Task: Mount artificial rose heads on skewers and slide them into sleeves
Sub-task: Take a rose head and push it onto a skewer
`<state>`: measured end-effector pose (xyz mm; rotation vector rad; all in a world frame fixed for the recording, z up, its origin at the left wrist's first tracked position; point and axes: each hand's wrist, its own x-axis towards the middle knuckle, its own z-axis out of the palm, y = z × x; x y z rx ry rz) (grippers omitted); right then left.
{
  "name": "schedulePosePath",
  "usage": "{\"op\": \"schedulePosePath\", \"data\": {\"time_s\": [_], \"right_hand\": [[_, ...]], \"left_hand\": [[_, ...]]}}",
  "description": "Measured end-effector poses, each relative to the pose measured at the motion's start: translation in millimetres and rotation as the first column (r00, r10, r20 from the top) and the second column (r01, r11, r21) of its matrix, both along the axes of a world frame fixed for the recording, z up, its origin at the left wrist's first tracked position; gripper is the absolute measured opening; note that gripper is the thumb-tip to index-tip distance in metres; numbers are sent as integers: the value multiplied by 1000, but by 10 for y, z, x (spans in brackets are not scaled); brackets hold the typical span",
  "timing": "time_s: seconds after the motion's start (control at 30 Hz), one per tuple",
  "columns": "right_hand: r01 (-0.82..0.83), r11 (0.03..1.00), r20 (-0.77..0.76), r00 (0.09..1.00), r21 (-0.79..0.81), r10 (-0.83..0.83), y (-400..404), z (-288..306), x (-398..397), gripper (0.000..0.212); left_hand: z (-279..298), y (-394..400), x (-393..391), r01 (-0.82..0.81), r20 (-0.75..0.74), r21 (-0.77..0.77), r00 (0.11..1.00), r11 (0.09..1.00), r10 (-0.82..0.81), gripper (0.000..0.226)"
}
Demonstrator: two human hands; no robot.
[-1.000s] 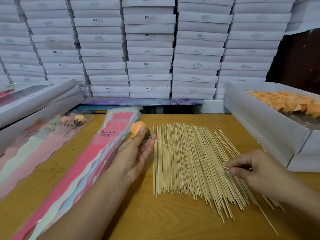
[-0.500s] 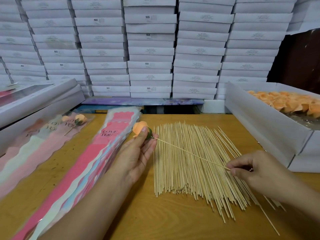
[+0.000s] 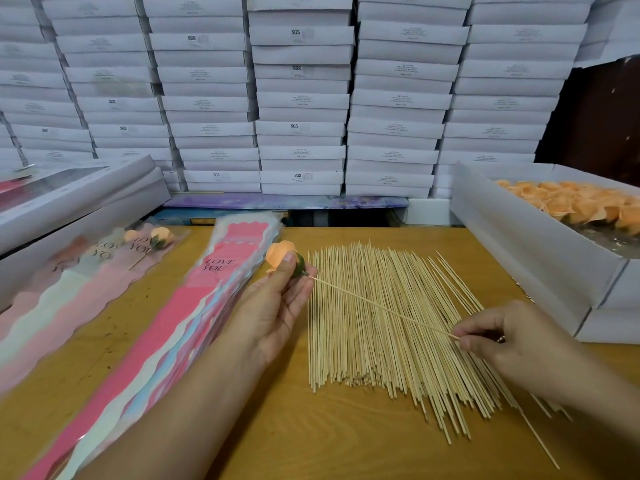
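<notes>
Holding a rose head (image 3: 281, 255) on one skewer (image 3: 381, 307).
My left hand (image 3: 273, 306) pinches the bloom by thumb and fingertips; my right hand (image 3: 505, 344) pinches the skewer's near end above the skewer pile (image 3: 388, 341).

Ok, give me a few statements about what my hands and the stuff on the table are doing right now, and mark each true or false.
1. The left hand holds an orange rose head. True.
2. The right hand rests flat on the table. False: it pinches the end of a skewer.
3. The skewer's tip meets the rose head's green base. True.
4. The box at right holds pink roses. False: they are orange.
5. The pink sleeves lie left of the skewer pile. True.
</notes>
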<state>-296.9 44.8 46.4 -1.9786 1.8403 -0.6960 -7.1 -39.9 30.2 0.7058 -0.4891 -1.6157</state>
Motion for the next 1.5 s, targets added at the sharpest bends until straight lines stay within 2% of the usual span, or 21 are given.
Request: {"op": "schedulePosePath", "data": {"time_s": [0.23,0.47,0.67,0.97,1.2,1.33,1.5], "right_hand": [[-6,999,-7,1000,-33,6,-9,-21,35,31],[21,994,101,995,-103,-10,7,-47,105,18],[49,987,87,996,-150,-36,14,-78,155,21],[-1,971,-93,995,-240,-22,51,-111,189,25],[44,966,39,999,-256,-35,57,-114,275,27],[37,957,11,999,-286,-35,73,-112,265,25],[2,957,-44,999,-291,-16,86,-67,230,24]], "left_hand": [[-2,20,-21,4,3,0,1000,1000,-4,47],[26,30,-13,-13,-17,0,1000,1000,13,46],[48,65,-25,-16,-37,-12,999,1000,15,40],[43,68,-40,-15,-6,-12,1000,1000,15,17],[36,54,-36,-67,-26,2,997,998,67,19],[30,73,-52,-70,-28,4,997,998,70,23],[44,85,-72,-69,-17,9,997,998,69,15]]}}
